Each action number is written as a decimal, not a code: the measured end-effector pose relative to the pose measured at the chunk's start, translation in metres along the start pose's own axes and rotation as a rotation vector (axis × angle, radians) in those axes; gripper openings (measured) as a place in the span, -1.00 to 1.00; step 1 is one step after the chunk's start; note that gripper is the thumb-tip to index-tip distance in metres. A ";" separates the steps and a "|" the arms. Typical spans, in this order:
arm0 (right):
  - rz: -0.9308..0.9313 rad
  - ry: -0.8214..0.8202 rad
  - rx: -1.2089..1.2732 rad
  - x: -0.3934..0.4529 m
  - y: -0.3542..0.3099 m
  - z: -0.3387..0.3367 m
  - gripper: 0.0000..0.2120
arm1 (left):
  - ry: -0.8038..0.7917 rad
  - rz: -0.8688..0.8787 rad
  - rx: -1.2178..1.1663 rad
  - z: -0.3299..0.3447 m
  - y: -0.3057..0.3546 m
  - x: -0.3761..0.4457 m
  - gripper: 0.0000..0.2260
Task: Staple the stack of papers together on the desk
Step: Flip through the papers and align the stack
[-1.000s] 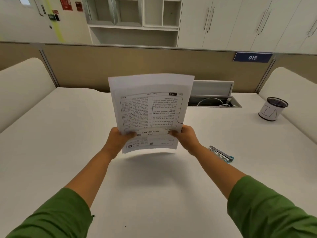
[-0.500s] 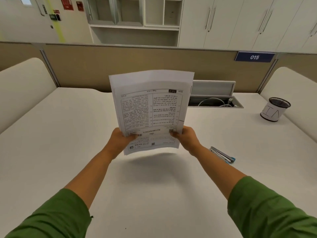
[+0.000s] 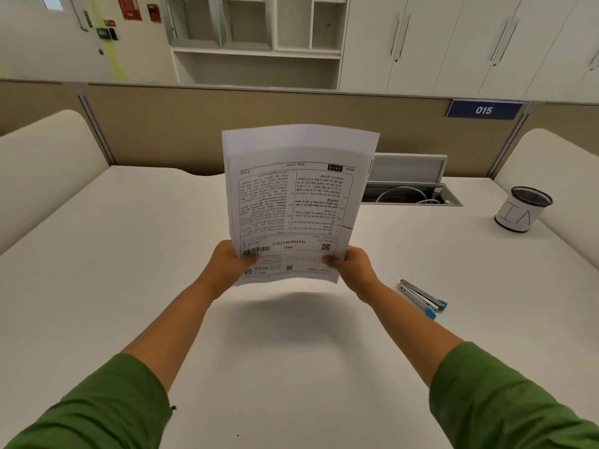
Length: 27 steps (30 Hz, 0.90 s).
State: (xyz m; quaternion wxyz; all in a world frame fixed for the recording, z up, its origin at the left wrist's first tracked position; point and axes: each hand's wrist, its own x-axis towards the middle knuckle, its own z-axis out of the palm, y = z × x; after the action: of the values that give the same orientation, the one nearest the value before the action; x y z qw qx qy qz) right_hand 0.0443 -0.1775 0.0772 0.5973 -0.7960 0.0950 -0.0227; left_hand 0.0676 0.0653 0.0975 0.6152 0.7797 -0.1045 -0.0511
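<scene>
Left hand point(image 3: 230, 264): curled round the lower left corner of the stack of papers point(image 3: 296, 202), thumb on the printed face. Stack: held upright above the desk point(image 3: 129, 254), off the surface, print upside down; lifted slightly higher than a second ago, top edge bowed, sheets possibly a little uneven at the top, hard to judge. Right hand point(image 3: 351, 265): pinching the lower right corner as before. Stapler point(image 3: 423, 299): flat on the desk just right of that wrist, unmoved. Mesh cup point(image 3: 522, 209): far right, unchanged.
</scene>
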 end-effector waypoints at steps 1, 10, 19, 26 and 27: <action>0.017 -0.004 -0.018 -0.003 0.004 0.001 -0.75 | -0.017 -0.021 0.026 0.002 -0.004 -0.001 -0.70; 0.046 0.203 -0.041 0.002 -0.007 -0.011 -0.18 | -0.086 -0.147 0.504 -0.014 0.022 0.026 -0.76; -0.979 0.380 -0.940 -0.008 -0.094 0.001 -0.31 | -0.390 -0.212 1.286 0.001 0.106 0.052 -0.76; -0.432 0.029 -1.173 0.012 -0.108 0.008 -0.72 | -0.418 0.049 1.577 0.036 0.127 0.053 -0.85; -0.388 0.004 -1.152 0.014 -0.107 0.005 -0.81 | -0.404 0.088 1.576 0.038 0.126 0.053 -0.84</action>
State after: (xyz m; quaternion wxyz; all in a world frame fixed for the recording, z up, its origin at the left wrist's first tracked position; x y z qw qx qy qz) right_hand 0.0716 -0.1466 0.1766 0.0552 -0.9940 -0.0536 -0.0775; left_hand 0.0991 -0.0104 0.2133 -0.1434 0.9547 -0.2490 -0.0779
